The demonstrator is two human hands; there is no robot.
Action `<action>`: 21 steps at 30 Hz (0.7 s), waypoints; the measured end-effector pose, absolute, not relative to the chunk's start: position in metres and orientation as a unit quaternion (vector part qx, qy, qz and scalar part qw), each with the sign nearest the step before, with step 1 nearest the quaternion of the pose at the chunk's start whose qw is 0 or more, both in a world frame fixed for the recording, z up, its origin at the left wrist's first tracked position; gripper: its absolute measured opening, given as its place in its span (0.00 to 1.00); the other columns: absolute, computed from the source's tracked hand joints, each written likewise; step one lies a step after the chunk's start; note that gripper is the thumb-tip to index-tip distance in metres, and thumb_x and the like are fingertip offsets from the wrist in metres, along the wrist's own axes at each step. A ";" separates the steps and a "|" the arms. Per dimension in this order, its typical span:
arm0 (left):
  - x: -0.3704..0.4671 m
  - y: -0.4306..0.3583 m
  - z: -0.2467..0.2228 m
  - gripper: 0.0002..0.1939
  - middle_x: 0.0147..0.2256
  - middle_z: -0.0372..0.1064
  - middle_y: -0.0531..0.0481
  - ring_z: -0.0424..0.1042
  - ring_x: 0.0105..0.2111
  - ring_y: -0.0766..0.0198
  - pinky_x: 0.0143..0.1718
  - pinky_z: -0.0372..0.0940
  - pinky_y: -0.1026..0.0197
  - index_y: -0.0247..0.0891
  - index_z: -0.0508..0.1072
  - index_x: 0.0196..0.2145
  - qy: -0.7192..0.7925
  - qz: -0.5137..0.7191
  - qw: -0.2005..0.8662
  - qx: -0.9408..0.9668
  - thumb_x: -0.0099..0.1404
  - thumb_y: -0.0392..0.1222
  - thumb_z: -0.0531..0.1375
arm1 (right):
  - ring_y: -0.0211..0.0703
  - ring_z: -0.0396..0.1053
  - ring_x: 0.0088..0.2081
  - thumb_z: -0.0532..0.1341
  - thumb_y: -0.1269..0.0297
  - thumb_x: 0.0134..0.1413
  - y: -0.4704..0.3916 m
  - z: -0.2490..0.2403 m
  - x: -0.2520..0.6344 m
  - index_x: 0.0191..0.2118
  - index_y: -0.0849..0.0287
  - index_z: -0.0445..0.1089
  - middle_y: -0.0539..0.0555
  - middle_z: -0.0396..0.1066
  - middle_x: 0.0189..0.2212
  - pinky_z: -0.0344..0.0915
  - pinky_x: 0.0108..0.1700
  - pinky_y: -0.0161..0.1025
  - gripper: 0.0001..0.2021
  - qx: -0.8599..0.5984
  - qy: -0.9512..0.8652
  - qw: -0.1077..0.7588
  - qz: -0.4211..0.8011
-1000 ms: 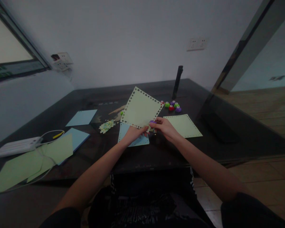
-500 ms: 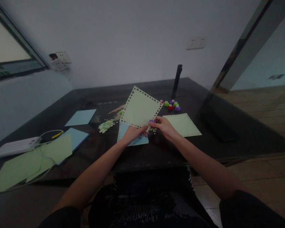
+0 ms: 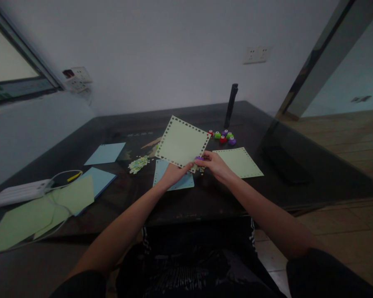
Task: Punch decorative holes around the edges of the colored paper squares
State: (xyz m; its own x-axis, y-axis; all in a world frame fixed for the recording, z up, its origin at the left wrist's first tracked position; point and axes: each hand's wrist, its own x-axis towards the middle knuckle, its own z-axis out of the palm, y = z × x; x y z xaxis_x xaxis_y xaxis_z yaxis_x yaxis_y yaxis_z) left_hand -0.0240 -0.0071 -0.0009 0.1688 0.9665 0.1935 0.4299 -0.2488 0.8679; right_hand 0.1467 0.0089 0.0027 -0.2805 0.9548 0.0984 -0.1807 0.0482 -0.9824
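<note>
A pale green sheet of paper [image 3: 183, 142], edged with small punched shapes, is tilted up above the table, its lower edge held by my left hand [image 3: 176, 174]. My right hand [image 3: 214, 164] is closed around a small purple craft punch [image 3: 199, 158] at the sheet's lower right corner. Beneath the sheet lies a light blue paper [image 3: 174, 185] with holes along its border. Another punched green sheet [image 3: 239, 162] rests to the right of my right hand. Small punched-out bits [image 3: 202, 169] lie under the punch.
Several red, green and purple craft punches [image 3: 223, 139] cluster behind the sheet. Left are a heap of paper bits [image 3: 139, 164], a blue sheet [image 3: 105, 153], green papers [image 3: 62, 198] and a white power strip [image 3: 20, 192]. A black upright object [image 3: 231, 105] stands behind.
The green sheet has tipped slightly and shifted a little down and left. Both hands keep nearly the same place, with the purple punch still at the sheet's corner.
</note>
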 end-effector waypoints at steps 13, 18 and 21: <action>-0.016 -0.007 -0.003 0.15 0.36 0.76 0.44 0.75 0.34 0.58 0.41 0.69 0.54 0.34 0.72 0.42 0.482 0.429 0.349 0.680 0.60 0.44 0.57 | 0.40 0.67 0.31 0.69 0.64 0.34 0.013 0.004 0.152 0.29 0.60 0.71 0.51 0.72 0.28 0.61 0.39 0.39 0.12 -0.349 -0.541 0.491 0.587; -0.015 -0.007 -0.006 0.15 0.36 0.76 0.44 0.75 0.28 0.61 0.35 0.71 0.57 0.34 0.71 0.41 0.465 0.426 0.386 0.673 0.60 0.45 0.57 | 0.40 0.67 0.31 0.69 0.65 0.34 0.013 0.004 0.152 0.30 0.60 0.71 0.51 0.72 0.29 0.62 0.40 0.40 0.12 -0.344 -0.546 0.484 0.591; -0.015 -0.007 -0.005 0.13 0.33 0.76 0.45 0.75 0.29 0.60 0.37 0.70 0.56 0.34 0.72 0.39 0.473 0.428 0.367 0.677 0.60 0.44 0.57 | 0.40 0.67 0.33 0.69 0.66 0.34 0.013 0.006 0.152 0.31 0.60 0.71 0.51 0.72 0.30 0.62 0.41 0.41 0.13 -0.344 -0.548 0.482 0.591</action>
